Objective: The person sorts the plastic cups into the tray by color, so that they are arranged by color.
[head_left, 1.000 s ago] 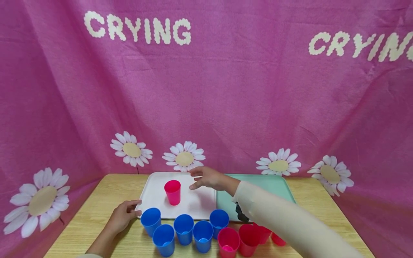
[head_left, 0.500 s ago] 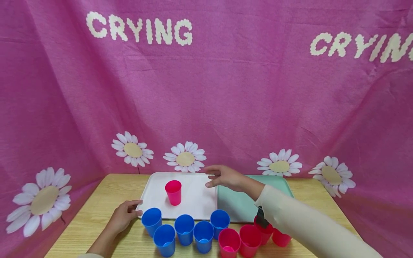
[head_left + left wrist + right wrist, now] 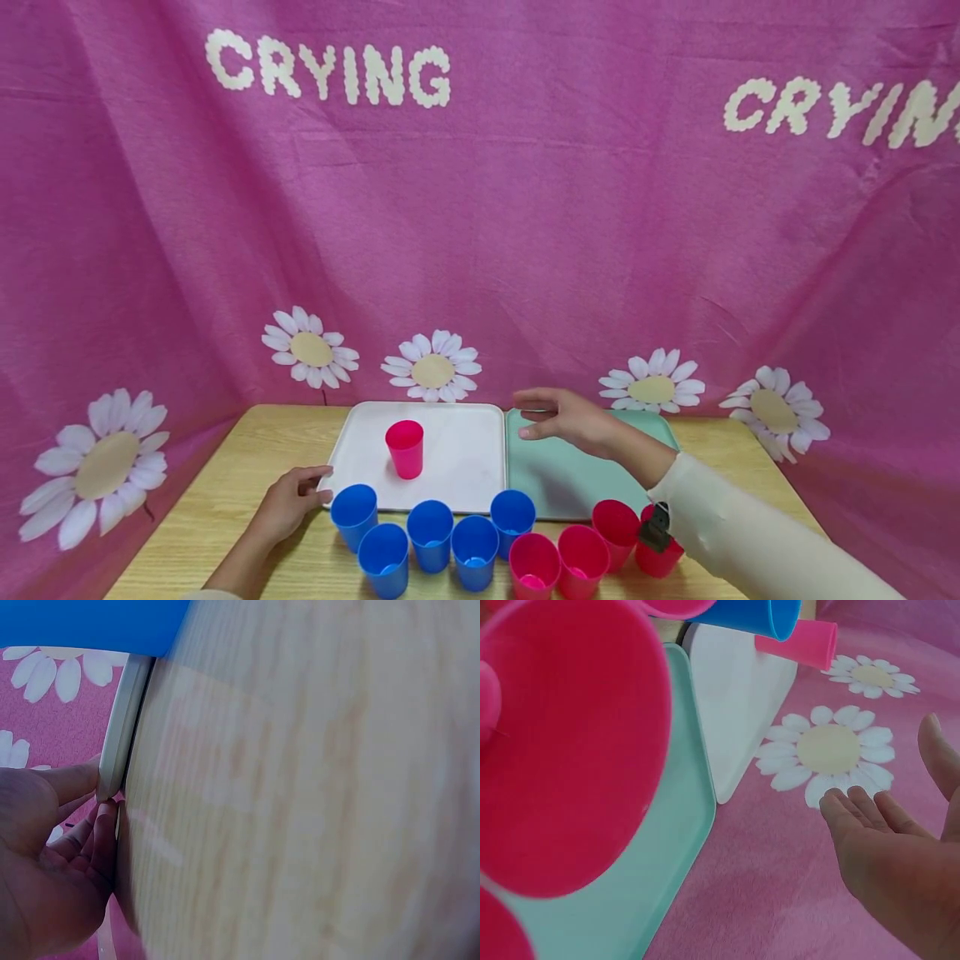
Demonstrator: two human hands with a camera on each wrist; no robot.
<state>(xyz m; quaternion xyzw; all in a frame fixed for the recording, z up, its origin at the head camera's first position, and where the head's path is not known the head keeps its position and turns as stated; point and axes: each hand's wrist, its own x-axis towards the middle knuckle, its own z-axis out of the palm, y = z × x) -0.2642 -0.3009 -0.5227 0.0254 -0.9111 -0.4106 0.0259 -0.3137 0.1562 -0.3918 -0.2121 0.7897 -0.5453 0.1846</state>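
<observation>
A pink cup (image 3: 405, 450) stands upright on the white tray (image 3: 465, 467). My left hand (image 3: 288, 504) is at that tray's front left corner; in the left wrist view its thumb and fingertips (image 3: 106, 814) pinch the tray edge. Over the mint green tray (image 3: 570, 483) hovers my right hand (image 3: 573, 422), fingers extended and apart, holding nothing. Several blue cups (image 3: 431, 537) stand in front of the white tray, near my left hand. Beside them to the right are several more pink cups (image 3: 583, 562), partly below my right wrist.
Both trays lie side by side on a wooden table (image 3: 247, 450). Behind it hangs a magenta cloth (image 3: 480, 250) with daisies and lettering. The right wrist view has a pink cup (image 3: 577, 750) very close to the camera.
My right hand has moved right, from beside the pink cup on the white tray to over the green tray. The left hand stays at the tray corner.
</observation>
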